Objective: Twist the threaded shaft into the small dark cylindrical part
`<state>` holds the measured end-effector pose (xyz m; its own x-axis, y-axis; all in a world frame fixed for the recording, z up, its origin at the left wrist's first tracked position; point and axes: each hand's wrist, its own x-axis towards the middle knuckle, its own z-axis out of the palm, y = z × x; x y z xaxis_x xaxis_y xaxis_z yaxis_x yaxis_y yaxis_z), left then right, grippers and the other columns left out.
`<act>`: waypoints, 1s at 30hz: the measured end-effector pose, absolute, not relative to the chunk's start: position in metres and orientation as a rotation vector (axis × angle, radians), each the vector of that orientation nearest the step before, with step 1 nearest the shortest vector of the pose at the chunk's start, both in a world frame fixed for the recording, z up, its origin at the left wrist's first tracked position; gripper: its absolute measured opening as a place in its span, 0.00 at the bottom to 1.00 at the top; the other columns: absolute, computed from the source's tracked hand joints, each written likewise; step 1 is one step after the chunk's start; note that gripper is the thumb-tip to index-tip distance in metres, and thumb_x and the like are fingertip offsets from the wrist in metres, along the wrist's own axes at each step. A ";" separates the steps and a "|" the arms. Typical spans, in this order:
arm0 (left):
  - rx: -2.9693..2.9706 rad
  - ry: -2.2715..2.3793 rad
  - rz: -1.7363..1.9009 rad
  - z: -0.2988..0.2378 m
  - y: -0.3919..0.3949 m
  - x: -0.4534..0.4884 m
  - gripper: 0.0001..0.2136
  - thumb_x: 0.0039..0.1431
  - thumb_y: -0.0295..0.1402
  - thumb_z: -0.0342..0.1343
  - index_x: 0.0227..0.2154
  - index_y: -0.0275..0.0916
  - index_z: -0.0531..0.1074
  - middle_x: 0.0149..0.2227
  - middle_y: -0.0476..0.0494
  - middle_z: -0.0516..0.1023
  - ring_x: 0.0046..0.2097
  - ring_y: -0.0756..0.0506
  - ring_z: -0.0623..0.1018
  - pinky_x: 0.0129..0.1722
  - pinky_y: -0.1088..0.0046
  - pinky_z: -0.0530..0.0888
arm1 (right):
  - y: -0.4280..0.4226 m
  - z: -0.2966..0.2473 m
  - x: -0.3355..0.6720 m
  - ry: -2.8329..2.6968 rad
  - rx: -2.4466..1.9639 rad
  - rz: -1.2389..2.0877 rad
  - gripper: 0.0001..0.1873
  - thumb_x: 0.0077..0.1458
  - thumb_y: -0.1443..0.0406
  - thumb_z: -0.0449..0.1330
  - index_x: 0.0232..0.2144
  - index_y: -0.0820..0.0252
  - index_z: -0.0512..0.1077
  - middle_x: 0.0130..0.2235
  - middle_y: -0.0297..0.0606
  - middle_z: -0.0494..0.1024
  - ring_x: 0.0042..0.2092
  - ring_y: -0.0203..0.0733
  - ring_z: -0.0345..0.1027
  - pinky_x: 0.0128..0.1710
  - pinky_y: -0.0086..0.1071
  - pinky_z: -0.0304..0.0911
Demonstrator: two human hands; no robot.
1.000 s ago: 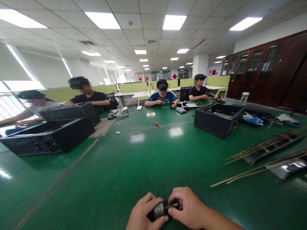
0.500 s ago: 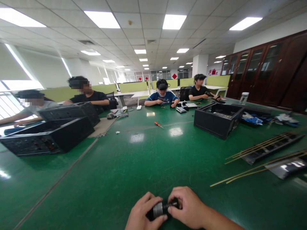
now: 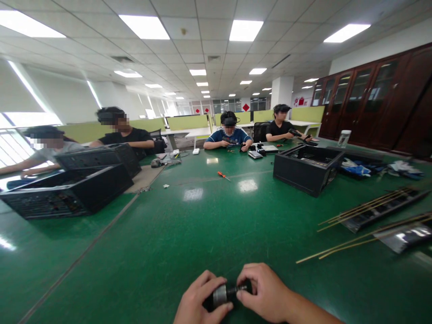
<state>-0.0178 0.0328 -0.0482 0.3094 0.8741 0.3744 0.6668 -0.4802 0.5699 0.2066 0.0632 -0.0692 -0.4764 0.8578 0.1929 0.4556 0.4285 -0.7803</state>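
Note:
Low in the middle of the view, my left hand [image 3: 200,300] is closed round a black cylindrical part with a silver band [image 3: 220,295]. It lies roughly level, just above or on the green table; I cannot tell which. From its right side runs a narrower dark stem. The fingertips of my right hand [image 3: 261,292] pinch the end of that stem, where a small shiny metal bit shows. A dark piece sits partly hidden inside my right fingers. The exact kind of part cannot be made out.
An orange screwdriver [image 3: 222,175] lies mid-table. Black computer cases stand at left [image 3: 84,191] and right [image 3: 305,171]. Thin wooden sticks [image 3: 364,207] and a plastic bag [image 3: 400,237] are at right. Several co-workers sit across and to the left, two handling dark tools.
My left hand and the banded part have shifted slightly left, and a little more of the narrow stem shows between my hands. My right hand keeps its pinch, almost unmoved.

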 end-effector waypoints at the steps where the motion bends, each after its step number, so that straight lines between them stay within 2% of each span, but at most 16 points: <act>1: 2.271 1.391 0.944 -0.048 0.033 -0.019 0.13 0.51 0.34 0.71 0.41 0.46 0.80 0.34 0.49 0.79 0.36 0.46 0.81 0.38 0.75 0.78 | 0.063 -0.069 0.207 -2.093 -1.101 0.898 0.07 0.49 0.66 0.63 0.33 0.59 0.78 0.30 0.32 0.76 0.29 0.36 0.64 0.32 0.28 0.56; 9: 2.245 1.405 0.891 -0.051 0.032 -0.022 0.14 0.53 0.32 0.69 0.43 0.46 0.80 0.36 0.49 0.78 0.38 0.46 0.81 0.41 0.74 0.77 | 0.062 -0.065 0.207 -2.066 -1.082 0.890 0.06 0.48 0.66 0.63 0.31 0.59 0.78 0.27 0.31 0.74 0.27 0.35 0.62 0.30 0.27 0.54; 30: 2.178 1.398 0.957 -0.047 0.034 -0.026 0.12 0.53 0.33 0.70 0.41 0.46 0.80 0.36 0.48 0.78 0.38 0.46 0.80 0.40 0.74 0.77 | 0.065 -0.065 0.212 -1.983 -1.109 0.941 0.05 0.48 0.67 0.65 0.30 0.61 0.78 0.24 0.28 0.67 0.26 0.34 0.57 0.28 0.27 0.51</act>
